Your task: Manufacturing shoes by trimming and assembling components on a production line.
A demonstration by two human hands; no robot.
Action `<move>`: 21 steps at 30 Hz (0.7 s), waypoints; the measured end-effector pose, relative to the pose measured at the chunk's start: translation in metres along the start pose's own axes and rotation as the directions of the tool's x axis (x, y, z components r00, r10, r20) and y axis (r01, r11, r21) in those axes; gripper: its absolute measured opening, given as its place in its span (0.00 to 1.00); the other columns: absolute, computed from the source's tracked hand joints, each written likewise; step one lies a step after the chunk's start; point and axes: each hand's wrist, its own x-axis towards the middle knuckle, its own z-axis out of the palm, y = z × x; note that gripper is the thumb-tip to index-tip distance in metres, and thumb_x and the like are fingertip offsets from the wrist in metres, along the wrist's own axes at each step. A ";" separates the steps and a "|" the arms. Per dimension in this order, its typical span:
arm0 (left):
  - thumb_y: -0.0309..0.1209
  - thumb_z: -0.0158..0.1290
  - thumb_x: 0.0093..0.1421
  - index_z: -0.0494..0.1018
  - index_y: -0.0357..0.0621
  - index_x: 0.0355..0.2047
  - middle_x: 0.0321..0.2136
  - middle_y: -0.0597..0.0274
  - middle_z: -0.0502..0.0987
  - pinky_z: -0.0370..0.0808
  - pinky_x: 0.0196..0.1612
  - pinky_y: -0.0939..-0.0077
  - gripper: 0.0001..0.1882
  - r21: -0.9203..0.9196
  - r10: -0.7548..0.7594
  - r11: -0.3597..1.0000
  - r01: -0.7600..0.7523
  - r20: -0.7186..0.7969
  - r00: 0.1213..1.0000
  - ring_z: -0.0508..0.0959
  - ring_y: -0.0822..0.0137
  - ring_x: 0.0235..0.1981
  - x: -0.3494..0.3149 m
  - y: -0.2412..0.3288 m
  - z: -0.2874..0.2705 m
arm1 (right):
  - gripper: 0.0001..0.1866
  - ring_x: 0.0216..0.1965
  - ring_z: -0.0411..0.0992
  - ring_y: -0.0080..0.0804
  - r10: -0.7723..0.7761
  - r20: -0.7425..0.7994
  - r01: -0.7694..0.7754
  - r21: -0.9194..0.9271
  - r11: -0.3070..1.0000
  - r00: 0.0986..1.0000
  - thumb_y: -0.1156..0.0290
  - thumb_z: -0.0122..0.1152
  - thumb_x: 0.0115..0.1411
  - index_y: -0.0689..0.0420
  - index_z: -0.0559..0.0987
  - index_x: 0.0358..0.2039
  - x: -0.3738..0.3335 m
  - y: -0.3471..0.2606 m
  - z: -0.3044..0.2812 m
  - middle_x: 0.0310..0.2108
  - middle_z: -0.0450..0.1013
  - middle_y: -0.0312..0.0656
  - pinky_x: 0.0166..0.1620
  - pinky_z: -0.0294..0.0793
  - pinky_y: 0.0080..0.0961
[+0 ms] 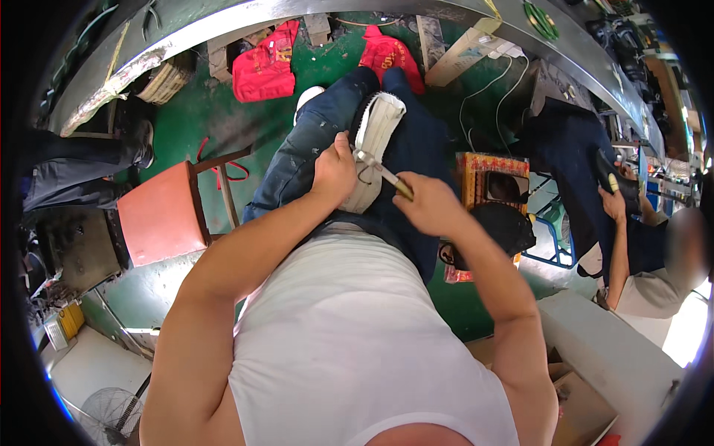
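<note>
A long cream-coloured piece that looks like a shoe [378, 126] lies lengthwise on my lap between my thighs, with a pale raised edge around its far end. My left hand [335, 172] is closed at its left side, thumb pointing up, and appears to grip it; the fingertips are hidden. In my right hand [430, 204] is a hammer [390, 177] with a metal head and a yellowish handle. The hammer's head is over the middle of the shoe, close to my left thumb; I cannot tell whether it touches.
An orange-red chair [162, 214] stands at left. Red cloths [265, 70] lie on the green floor below a long metal bench [245, 24]. Right of my legs, a black bag [502, 227] rests on a patterned box. A co-worker [639, 282] sits at far right holding a dark shoe.
</note>
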 end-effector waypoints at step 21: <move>0.34 0.40 0.69 0.52 0.54 0.69 0.56 0.22 0.63 0.71 0.55 0.54 0.28 0.359 0.382 0.802 -0.477 0.306 0.872 0.69 0.32 0.54 -0.013 0.009 -0.027 | 0.10 0.41 0.75 0.54 0.090 0.118 -0.085 -0.050 0.995 0.989 0.67 0.57 0.60 0.59 0.75 0.38 0.030 0.042 -0.025 0.34 0.76 0.55 0.44 0.74 0.46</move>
